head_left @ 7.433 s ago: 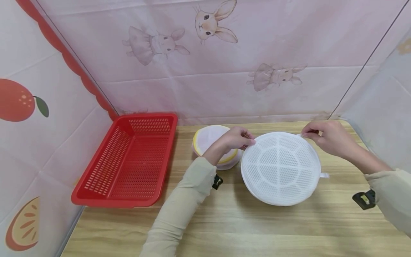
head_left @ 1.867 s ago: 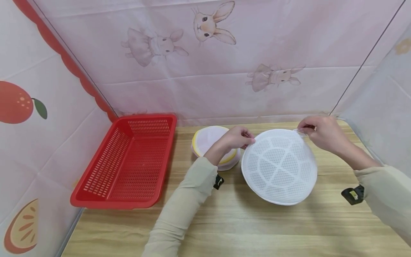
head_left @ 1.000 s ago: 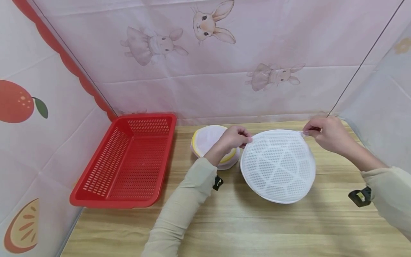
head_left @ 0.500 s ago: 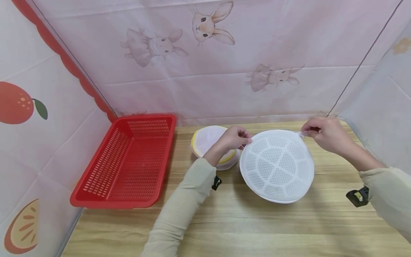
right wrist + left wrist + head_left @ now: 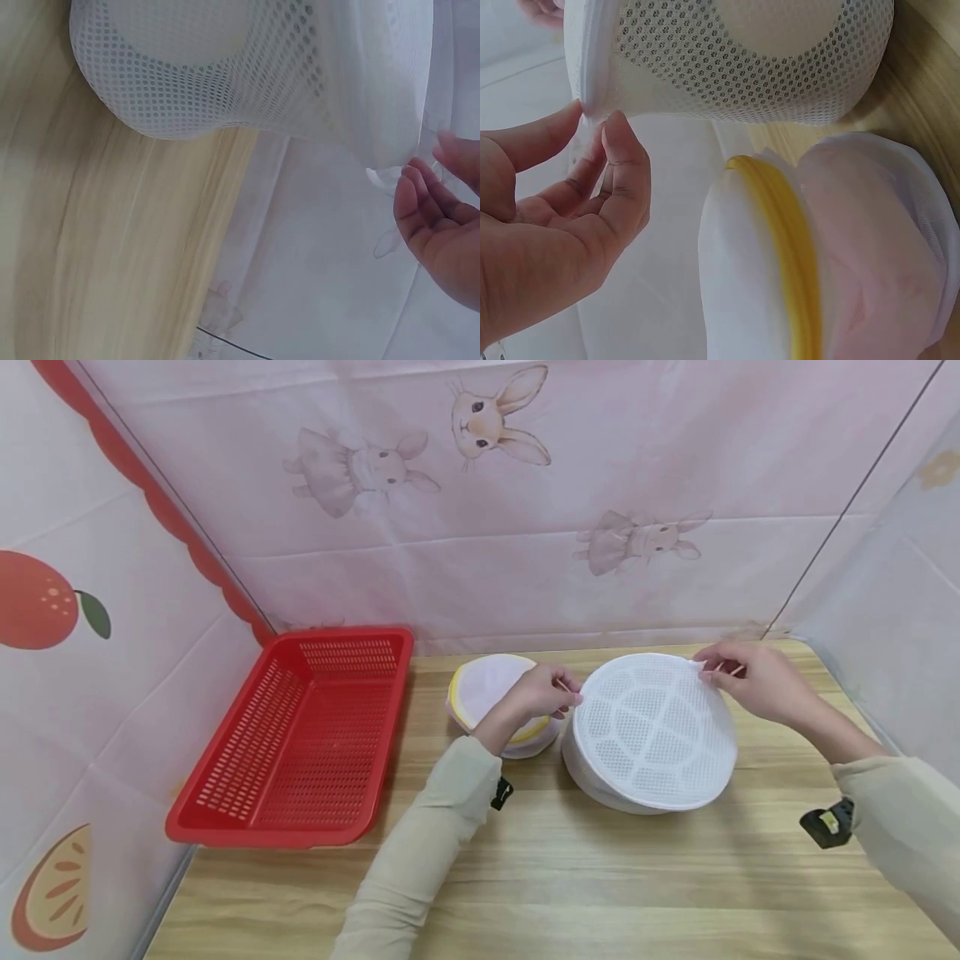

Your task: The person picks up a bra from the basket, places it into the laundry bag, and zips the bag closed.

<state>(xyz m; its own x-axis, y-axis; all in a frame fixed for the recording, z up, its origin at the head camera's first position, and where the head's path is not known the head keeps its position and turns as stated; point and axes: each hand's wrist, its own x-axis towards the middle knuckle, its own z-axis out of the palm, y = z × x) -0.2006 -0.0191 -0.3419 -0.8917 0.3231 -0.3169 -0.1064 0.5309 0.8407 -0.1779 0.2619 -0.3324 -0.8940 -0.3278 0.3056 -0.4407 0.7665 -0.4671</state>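
A round white mesh laundry bag [image 5: 656, 735] stands on the table in the head view, its flat lid up and its side wall showing at the left. My left hand [image 5: 542, 692] pinches the left edge of its top; in the left wrist view the thumb and forefinger meet the bag's rim [image 5: 596, 67]. At the far right edge, my right hand [image 5: 757, 677] has thumb and fingertips around the rim. A small white loop [image 5: 384, 180] hangs by these fingertips in the right wrist view. Under my left forearm lies a smaller pale pink bag [image 5: 885, 255] with a yellow zip.
A red slotted plastic basket [image 5: 322, 752] stands on the left of the wooden table [image 5: 600, 893]. Behind the table rises a pink wall sheet [image 5: 450, 585] printed with rabbits. The yellow-edged bag sits between the basket and the white bag.
The mesh bag's top, earlier tilted toward me and pulled out at its far right corner, has tipped back flatter and more of the side wall shows. Both hands keep to the rim.
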